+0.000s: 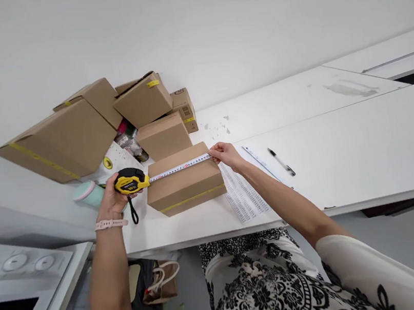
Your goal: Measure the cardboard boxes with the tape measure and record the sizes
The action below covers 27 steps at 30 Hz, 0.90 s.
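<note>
My left hand [111, 196] grips a yellow and black tape measure [130, 181] at the left end of a cardboard box [180, 182]. Its white blade [180, 168] runs out across the top of the box. At the box's right end, my right hand [224, 153] pinches the blade's free end between thumb and fingers. Yellow tape [194, 198] runs along the front side of the box. A black wrist strap [133, 212] hangs from the tape measure. Under and beside the box's right end lies a printed sheet [246, 195] of number rows.
Several more cardboard boxes [60, 140] stand at the back left against the wall. A mint-green cup [90, 193] is by my left wrist. To the right lie a ruler [265, 164] and a black pen [281, 161] on the white table [347, 155]. A white appliance [22, 270] stands at lower left.
</note>
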Each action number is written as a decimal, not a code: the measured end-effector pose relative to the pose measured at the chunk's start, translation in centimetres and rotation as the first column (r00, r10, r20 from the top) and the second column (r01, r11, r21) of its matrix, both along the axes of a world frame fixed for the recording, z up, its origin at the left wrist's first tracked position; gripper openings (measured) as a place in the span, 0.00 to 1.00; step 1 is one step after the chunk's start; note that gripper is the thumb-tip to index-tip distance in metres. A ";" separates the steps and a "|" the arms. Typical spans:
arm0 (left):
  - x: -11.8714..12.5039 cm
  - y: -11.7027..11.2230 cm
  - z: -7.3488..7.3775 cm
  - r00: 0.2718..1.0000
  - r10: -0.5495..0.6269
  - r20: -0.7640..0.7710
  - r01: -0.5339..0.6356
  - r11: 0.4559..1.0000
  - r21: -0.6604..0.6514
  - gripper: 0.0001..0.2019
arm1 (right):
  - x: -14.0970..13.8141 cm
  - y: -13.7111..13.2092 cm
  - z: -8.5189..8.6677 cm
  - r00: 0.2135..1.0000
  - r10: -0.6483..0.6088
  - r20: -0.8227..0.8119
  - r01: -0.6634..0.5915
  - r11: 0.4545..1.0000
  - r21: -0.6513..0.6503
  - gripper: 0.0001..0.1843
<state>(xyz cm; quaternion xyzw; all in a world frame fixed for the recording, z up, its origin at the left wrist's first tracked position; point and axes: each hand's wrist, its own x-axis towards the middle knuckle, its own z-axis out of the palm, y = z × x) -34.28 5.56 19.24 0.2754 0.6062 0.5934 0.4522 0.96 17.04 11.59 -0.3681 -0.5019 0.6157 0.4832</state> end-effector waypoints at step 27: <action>-2.6 0.4 -1.5 0.998 0.041 0.057 -0.041 0.999 -0.012 0.13 | -1.0 0.8 -2.6 0.988 0.020 0.153 -0.039 0.992 0.120 0.17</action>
